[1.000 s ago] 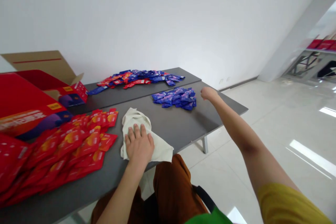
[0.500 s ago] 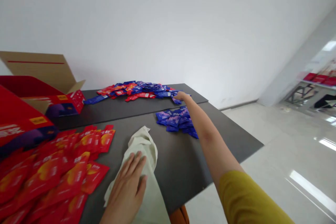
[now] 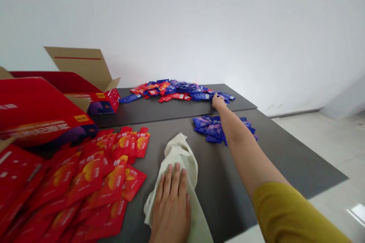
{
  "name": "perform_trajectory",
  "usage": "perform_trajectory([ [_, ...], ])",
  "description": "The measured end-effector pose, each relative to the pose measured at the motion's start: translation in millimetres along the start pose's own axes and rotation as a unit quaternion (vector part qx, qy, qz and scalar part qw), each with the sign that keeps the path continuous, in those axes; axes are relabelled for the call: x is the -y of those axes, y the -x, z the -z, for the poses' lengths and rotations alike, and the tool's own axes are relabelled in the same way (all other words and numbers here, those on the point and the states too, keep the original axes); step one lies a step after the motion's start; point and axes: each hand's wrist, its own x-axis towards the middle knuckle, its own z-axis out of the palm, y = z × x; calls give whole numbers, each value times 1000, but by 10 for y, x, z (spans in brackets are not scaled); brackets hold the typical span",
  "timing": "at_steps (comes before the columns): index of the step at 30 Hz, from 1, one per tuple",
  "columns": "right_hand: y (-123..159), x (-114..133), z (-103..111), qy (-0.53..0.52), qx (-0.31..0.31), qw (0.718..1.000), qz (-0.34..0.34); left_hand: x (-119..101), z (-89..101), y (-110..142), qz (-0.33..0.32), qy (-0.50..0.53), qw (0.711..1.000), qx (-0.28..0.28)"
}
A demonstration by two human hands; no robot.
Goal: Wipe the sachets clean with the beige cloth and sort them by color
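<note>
Pale cloth [image 3: 180, 152], crumpled on the grey bench [image 3: 225, 186] beside red packets [image 3: 88, 174], under the flat left hand [image 3: 171, 209], fingers slightly apart, right hand [image 3: 218, 101] at the far mixed pile [image 3: 173, 89], fingers curled, any pinch unclear, blue packets [image 3: 213, 128] nearer.

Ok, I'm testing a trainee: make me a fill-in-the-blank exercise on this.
The left hand lies on a pale ____.
The right hand is at the far pile of red and ____ packets.
The near packets, left of the left hand, are ____.
Behind the table stands a white ____.

Missing words: cloth; blue; red; wall.
</note>
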Motion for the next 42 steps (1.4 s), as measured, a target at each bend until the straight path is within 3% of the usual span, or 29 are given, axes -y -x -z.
perform_trajectory([
  [4, 64, 237, -65, 0, -52, 998, -43, -16, 2, 18, 15, 14, 1000, 4],
  [8, 189, 394, -75, 13, -105, 994, 0, -27, 29, 21, 26, 28, 999, 13],
  [11, 297, 465, 39, 14, -159, 987, 33, -39, 52, 18, 42, 44, 998, 16],
  [15, 517, 628, 346, -28, -198, 979, 32, -47, 92, 5, 66, 75, 995, 31],
  [19, 1017, 820, 654, -75, -213, 971, 76, -40, 158, -18, 71, 108, 990, 54],
  [24, 2038, 796, 830, -123, -157, 964, 176, -42, 222, -24, 91, 164, 981, 41],
  [28, 2814, 630, 717, -166, -119, 947, 248, 26, 230, -88, 150, 302, 941, 11],
  [31, 3285, 489, 549, -197, -67, 936, 285, 81, 230, -165, 247, 434, 866, 1],
  [33, 3550, 419, 423, -219, -38, 930, 292, 99, 234, -195, 272, 485, 831, -18],
  [37, 3943, 374, 180, -254, -4, 925, 282, 100, 236, -196, 314, 474, 822, -36],
  [42, 4206, 345, 7, -266, 1, 931, 250, 48, 205, -168, 350, 412, 839, -60],
])
